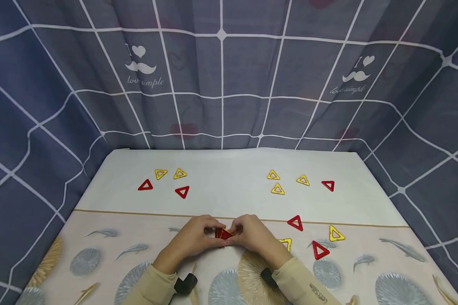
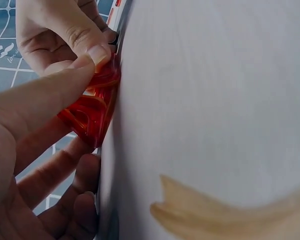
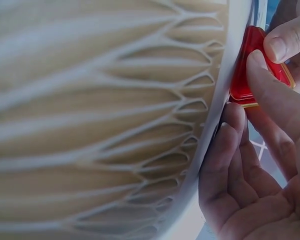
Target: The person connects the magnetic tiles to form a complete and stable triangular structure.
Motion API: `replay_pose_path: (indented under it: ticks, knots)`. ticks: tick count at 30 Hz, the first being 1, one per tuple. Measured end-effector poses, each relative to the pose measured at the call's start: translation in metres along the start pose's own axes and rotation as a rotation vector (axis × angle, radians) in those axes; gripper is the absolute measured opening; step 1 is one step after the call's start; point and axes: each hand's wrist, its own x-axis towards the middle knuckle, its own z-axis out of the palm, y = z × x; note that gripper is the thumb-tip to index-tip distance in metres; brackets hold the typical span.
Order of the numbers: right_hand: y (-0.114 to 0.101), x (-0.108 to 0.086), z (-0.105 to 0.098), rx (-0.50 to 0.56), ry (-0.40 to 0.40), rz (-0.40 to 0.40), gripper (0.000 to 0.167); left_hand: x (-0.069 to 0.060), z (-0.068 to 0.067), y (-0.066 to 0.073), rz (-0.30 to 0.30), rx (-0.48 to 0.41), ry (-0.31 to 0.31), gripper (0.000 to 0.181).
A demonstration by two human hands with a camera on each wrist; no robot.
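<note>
Near the middle of the table, my left hand (image 1: 194,237) and right hand (image 1: 253,234) meet at a small block of red triangular plastic tiles (image 1: 222,233). Both hands pinch it between thumb and fingers, one from each side. In the left wrist view the red tiles (image 2: 87,117) stand at angles to one another. A yellow-orange edge shows along the bottom of the block (image 3: 247,102) in the right wrist view. Fingers cover part of it, so how the tiles join cannot be seen fully. Close to my right forearm lies a yellow triangle (image 1: 286,243), partly hidden.
Loose red triangles (image 1: 320,250) and yellow triangles (image 1: 336,233) lie to the right. Further back are a yellow group (image 1: 277,189) at right and a mixed group with a red triangle (image 1: 182,192) at left. A grid-patterned curtain (image 1: 221,76) surrounds the table.
</note>
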Motion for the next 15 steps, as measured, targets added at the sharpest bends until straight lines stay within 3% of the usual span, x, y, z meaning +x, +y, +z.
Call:
replay_pose_path:
  ticks: [9, 15]
  knots:
    - [0.000, 0.000, -0.002, 0.038, -0.017, -0.032, 0.021, 0.002, -0.002, 0.001, -0.015, 0.023, -0.029, 0.034]
    - [-0.001, -0.004, -0.016, 0.053, -0.027, -0.003, 0.034, -0.001, -0.010, 0.001, -0.029, 0.039, -0.028, 0.035]
